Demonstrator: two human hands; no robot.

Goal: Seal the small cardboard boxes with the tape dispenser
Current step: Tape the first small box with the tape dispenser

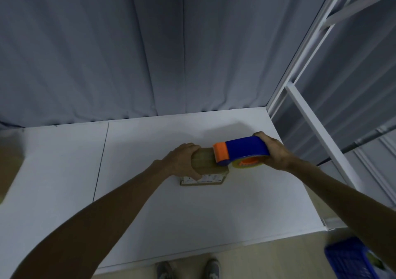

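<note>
A small brown cardboard box (pixel 209 167) with a white label on its near side sits on the white table (pixel 150 203). My left hand (pixel 184 160) grips the box's left end, fingers curled over its top. My right hand (pixel 273 150) grips the blue tape dispenser (pixel 244 151) by its rear. The dispenser's orange front end rests on the top of the box at its right side. A roll of clear tape shows under the blue body. A strip of tape lies along the box top.
Grey curtains hang behind the table. A white metal frame (pixel 308 115) stands at the table's right edge. A blue plastic crate (pixel 349 259) sits on the floor at the lower right. A blurred brown shape (pixel 10 156) shows at the far left.
</note>
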